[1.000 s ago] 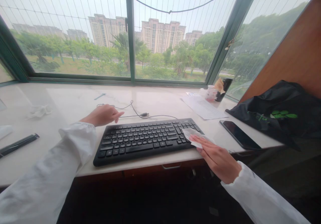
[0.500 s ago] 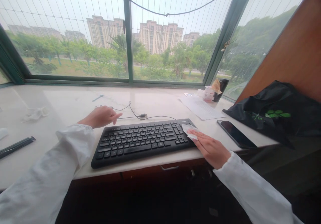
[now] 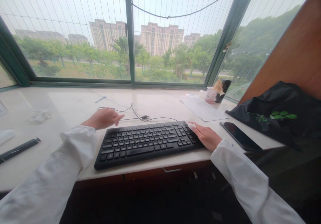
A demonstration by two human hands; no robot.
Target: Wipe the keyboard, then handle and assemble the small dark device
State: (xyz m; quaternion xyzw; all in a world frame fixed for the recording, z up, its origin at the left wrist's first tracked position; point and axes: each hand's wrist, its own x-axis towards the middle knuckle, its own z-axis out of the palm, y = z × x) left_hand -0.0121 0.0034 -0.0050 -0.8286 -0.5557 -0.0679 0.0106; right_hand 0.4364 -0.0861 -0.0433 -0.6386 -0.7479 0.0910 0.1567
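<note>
A black keyboard (image 3: 145, 143) lies slightly askew along the front edge of the white marble counter. My right hand (image 3: 207, 136) is at its right end, fingers together over a white tissue (image 3: 191, 125) pressed on the top right keys. Most of the tissue is hidden under the fingers. Near the keyboard's far left corner is my left hand (image 3: 106, 118), its fingers curled in and nothing visible in them; whether it touches the keyboard I cannot tell. Behind the keyboard, a thin cable with a USB plug (image 3: 144, 117) loops over the counter.
Right of the keyboard lies a black phone (image 3: 240, 136), with a black bag (image 3: 278, 113) beyond. Paper sheets (image 3: 202, 108), a paper cup (image 3: 211, 93) and a dark cylinder (image 3: 224, 90) stand near the window. On the left are a crumpled tissue (image 3: 41, 115) and a black strip (image 3: 20, 149).
My right hand has slid the tissue up toward the keyboard's far right corner. My left hand stays at the far left corner. The whole view has shifted slightly.
</note>
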